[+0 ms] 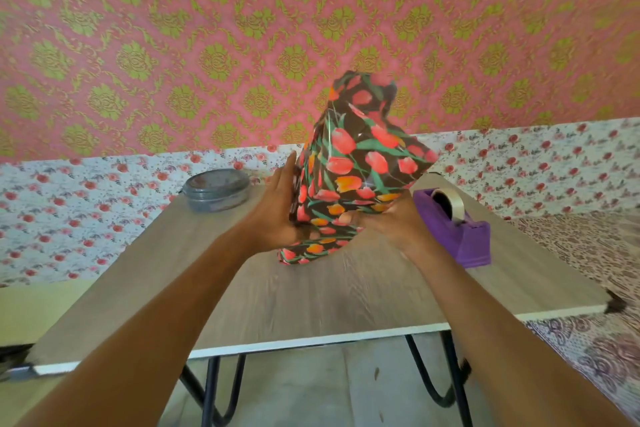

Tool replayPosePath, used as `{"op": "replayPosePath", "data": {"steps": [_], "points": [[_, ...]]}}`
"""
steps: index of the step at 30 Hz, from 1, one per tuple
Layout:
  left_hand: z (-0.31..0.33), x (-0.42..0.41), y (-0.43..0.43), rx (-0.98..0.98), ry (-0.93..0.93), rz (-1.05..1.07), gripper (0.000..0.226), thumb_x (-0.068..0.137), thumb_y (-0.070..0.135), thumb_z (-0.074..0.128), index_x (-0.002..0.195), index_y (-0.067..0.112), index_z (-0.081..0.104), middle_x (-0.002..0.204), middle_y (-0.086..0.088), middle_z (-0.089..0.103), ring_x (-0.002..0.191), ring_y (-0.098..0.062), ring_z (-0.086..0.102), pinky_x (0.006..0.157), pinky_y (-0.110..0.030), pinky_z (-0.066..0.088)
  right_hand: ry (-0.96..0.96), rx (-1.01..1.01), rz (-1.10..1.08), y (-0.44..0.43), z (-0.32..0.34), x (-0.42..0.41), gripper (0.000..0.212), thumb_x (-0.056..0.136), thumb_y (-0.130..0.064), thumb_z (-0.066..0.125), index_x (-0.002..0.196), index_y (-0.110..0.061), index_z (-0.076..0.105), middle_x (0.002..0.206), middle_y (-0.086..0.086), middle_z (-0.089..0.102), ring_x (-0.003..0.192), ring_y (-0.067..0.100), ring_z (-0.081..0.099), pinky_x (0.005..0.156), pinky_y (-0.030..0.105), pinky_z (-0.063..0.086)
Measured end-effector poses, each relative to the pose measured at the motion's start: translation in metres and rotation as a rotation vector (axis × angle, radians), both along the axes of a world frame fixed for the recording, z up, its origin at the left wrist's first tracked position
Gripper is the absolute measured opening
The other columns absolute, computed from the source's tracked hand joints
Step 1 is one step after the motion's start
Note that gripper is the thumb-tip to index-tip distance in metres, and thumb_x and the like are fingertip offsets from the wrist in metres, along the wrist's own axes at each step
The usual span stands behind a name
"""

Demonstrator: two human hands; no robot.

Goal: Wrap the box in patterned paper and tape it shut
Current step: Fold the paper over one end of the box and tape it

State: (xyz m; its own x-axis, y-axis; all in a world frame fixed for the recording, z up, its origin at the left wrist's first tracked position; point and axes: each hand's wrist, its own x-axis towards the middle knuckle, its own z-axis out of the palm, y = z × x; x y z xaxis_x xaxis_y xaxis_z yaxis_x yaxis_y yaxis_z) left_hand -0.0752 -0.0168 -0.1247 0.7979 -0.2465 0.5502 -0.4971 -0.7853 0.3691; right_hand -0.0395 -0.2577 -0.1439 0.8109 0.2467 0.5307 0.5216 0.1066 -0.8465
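Note:
The box (349,177) stands on end on the wooden table (311,295), covered in dark paper printed with red and orange tulips. Loose paper sticks up crumpled above its top end. My left hand (280,208) lies flat against the box's left side, fingers straight and pointing up. My right hand (388,222) grips the lower right part of the box, thumb across the front. A purple tape dispenser (457,229) with a roll of clear tape stands just right of my right hand.
A round grey lidded tin (216,189) sits at the table's back left. A flowered cloth covers the surface behind the table, and a patterned spread lies to the right. The table has black hairpin legs (214,388).

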Motion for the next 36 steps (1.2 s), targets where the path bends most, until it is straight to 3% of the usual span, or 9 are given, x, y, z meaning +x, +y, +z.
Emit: {"op": "replayPosePath", "data": {"steps": [4, 9, 11, 13, 17, 23, 26, 31, 36], "points": [[-0.02, -0.014, 0.004, -0.16, 0.162, -0.093, 0.135, 0.066, 0.051, 0.091, 0.162, 0.024, -0.001, 0.159, 0.0, 0.036, 0.146, -0.015, 0.038, 0.119, -0.041, 0.035, 0.013, -0.051, 0.039, -0.004, -0.008, 0.0, 0.075, 0.059, 0.013, 0.09, 0.127, 0.003, 0.061, 0.114, 0.007, 0.076, 0.105, 0.02, 0.073, 0.084, 0.027, 0.058], [-0.043, -0.034, 0.008, -0.27, 0.421, -0.113, 0.112, 0.077, 0.022, 0.088, 0.152, 0.042, 0.007, 0.122, 0.047, 0.054, 0.114, 0.021, 0.053, 0.089, -0.006, 0.046, 0.083, -0.161, 0.145, 0.003, -0.017, -0.002, 0.092, 0.063, 0.001, 0.094, 0.14, -0.014, 0.047, 0.127, 0.007, 0.07, 0.117, 0.024, 0.069, 0.096, 0.044, 0.057], [-0.044, -0.037, 0.008, -0.326, 0.485, -0.107, 0.108, 0.078, 0.036, 0.086, 0.152, 0.044, 0.009, 0.121, 0.046, 0.054, 0.114, 0.018, 0.054, 0.095, -0.013, 0.047, 0.101, -0.161, 0.171, 0.005, -0.018, -0.001, 0.094, 0.062, -0.005, 0.096, 0.141, -0.016, 0.046, 0.129, 0.008, 0.069, 0.118, 0.027, 0.068, 0.1, 0.053, 0.055], [-0.038, -0.041, 0.01, -0.418, 0.53, -0.117, 0.108, 0.074, 0.059, 0.082, 0.154, 0.046, 0.011, 0.134, 0.029, 0.053, 0.125, 0.004, 0.052, 0.106, -0.03, 0.046, 0.109, -0.15, 0.196, 0.006, -0.018, -0.001, 0.094, 0.062, -0.011, 0.096, 0.142, -0.016, 0.047, 0.13, 0.008, 0.068, 0.121, 0.029, 0.066, 0.102, 0.055, 0.053], [-0.024, -0.049, 0.007, -0.467, 0.441, -0.085, 0.091, 0.078, 0.082, 0.059, 0.153, 0.048, 0.02, 0.15, 0.007, 0.048, 0.138, -0.015, 0.047, 0.115, -0.052, 0.04, 0.117, -0.079, 0.212, 0.007, -0.017, 0.001, 0.078, 0.067, -0.002, 0.086, 0.133, -0.028, 0.055, 0.128, 0.001, 0.07, 0.122, 0.024, 0.065, 0.1, 0.042, 0.055], [0.007, -0.053, -0.016, -0.263, -0.226, 0.008, 0.034, 0.103, 0.037, 0.049, 0.135, 0.027, 0.046, 0.133, 0.008, 0.045, 0.131, -0.014, 0.044, 0.106, -0.041, 0.044, 0.097, -0.127, 0.216, 0.007, -0.018, 0.008, 0.089, 0.067, -0.004, 0.088, 0.143, -0.019, 0.045, 0.131, 0.006, 0.068, 0.122, 0.025, 0.065, 0.1, 0.043, 0.055], [0.018, -0.046, -0.018, -0.104, -0.216, -0.069, 0.032, 0.107, 0.031, 0.043, 0.132, 0.019, 0.06, 0.141, 0.008, 0.048, 0.135, -0.014, 0.044, 0.11, -0.037, 0.038, 0.072, -0.187, 0.247, 0.006, -0.015, 0.01, 0.092, 0.069, -0.002, 0.09, 0.146, -0.014, 0.04, 0.134, 0.013, 0.065, 0.126, 0.03, 0.062, 0.102, 0.047, 0.053], [0.019, -0.031, -0.017, 0.011, -0.097, -0.031, 0.043, 0.109, 0.047, 0.031, 0.129, 0.031, 0.066, 0.132, 0.019, 0.061, 0.122, -0.005, 0.057, 0.101, -0.053, 0.043, 0.075, -0.22, 0.26, 0.005, -0.016, 0.014, 0.1, 0.067, 0.0, 0.092, 0.148, -0.011, 0.034, 0.134, 0.017, 0.063, 0.125, 0.032, 0.062, 0.1, 0.047, 0.054], [0.034, -0.028, -0.019, -0.015, -0.04, -0.032, 0.032, 0.087, 0.046, 0.053, 0.112, 0.036, 0.071, 0.133, 0.022, 0.058, 0.121, -0.006, 0.057, 0.1, -0.058, 0.043, 0.082, -0.239, 0.249, 0.002, -0.02, 0.016, 0.117, 0.063, 0.001, 0.094, 0.154, -0.028, 0.026, 0.137, 0.007, 0.062, 0.126, 0.027, 0.062, 0.097, 0.04, 0.055]]}}
